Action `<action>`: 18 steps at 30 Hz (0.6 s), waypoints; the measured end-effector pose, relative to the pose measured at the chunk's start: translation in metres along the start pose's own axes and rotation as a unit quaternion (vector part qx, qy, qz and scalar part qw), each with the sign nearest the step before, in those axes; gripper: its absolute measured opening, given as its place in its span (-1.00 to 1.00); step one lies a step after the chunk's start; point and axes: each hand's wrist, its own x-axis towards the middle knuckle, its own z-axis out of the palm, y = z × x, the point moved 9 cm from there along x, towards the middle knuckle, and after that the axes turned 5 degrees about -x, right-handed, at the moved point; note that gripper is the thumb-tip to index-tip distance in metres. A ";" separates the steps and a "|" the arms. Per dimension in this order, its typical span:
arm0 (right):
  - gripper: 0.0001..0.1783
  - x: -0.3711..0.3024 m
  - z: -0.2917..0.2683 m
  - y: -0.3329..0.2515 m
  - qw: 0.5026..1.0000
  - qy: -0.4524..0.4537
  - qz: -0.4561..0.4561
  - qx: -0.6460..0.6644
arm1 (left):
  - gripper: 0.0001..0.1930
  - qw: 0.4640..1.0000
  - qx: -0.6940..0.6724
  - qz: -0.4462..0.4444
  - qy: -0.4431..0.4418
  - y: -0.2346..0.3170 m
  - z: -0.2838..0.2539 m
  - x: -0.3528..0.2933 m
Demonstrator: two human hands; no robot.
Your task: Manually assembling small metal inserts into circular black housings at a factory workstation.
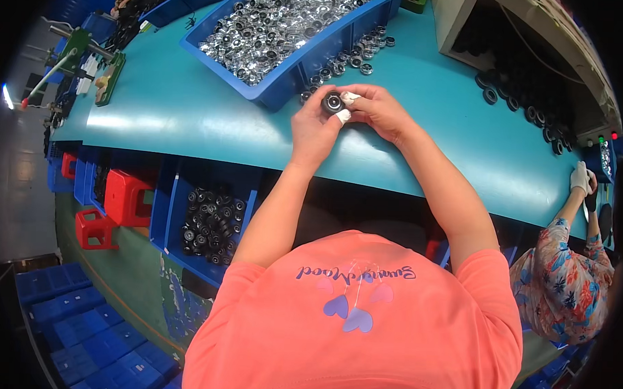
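Both my hands meet over the teal worktop, around a small black wheel with a shiny silver hub. My left hand grips its left and lower side, with a white wrap on the thumb tip. From the right, my right hand closes its fingers on the same wheel, and white covering shows on a fingertip. Just beyond my hands stands a blue bin heaped with silver hub pieces. Several loose hub pieces lie along the bin's right side.
Black rings spill from a box-like opening at the right. A green hand press stands far left. Below the worktop sits a blue bin of black wheels, near red stools. A co-worker's gloved hand is far right.
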 end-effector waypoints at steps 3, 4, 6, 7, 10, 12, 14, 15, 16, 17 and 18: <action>-0.60 -0.001 0.000 0.001 0.998 0.029 -0.016 -0.052 | -0.51 0.998 0.060 0.007 0.001 0.006 0.000 -0.003; -0.61 0.001 -0.001 0.006 0.997 0.041 -0.022 -0.057 | -0.50 0.997 0.075 0.008 -0.005 0.010 0.002 -0.005; -0.64 0.008 -0.007 0.010 0.995 0.063 -0.030 -0.076 | -0.50 0.992 0.118 0.033 -0.013 0.020 0.006 -0.004; -0.65 0.012 -0.012 0.009 0.993 0.073 -0.031 -0.088 | -0.50 0.988 0.145 0.056 -0.016 0.026 0.009 -0.003; -0.66 0.016 -0.015 0.007 0.992 0.083 -0.024 -0.088 | -0.49 0.956 0.251 0.150 -0.003 0.033 0.010 -0.001; -0.67 0.015 -0.012 0.008 0.993 0.083 -0.016 -0.078 | -0.48 0.928 0.320 0.190 0.005 0.036 0.013 -0.005; -0.68 0.012 -0.011 0.009 0.994 0.083 -0.010 -0.071 | -0.48 0.903 0.379 0.202 0.006 0.040 0.017 -0.012; -0.69 0.010 -0.009 0.008 0.994 0.085 -0.011 -0.074 | -0.49 0.902 0.381 0.205 0.006 0.041 0.017 -0.012; -0.69 0.009 -0.008 0.006 0.993 0.087 -0.013 -0.077 | -0.49 0.900 0.382 0.208 0.007 0.041 0.017 -0.012; -0.70 0.008 -0.007 0.004 0.993 0.088 -0.015 -0.080 | -0.50 0.899 0.384 0.210 0.007 0.042 0.017 -0.012; -0.70 0.008 -0.007 0.005 0.993 0.083 -0.017 -0.083 | -0.50 0.929 0.327 0.175 0.003 0.039 0.015 -0.009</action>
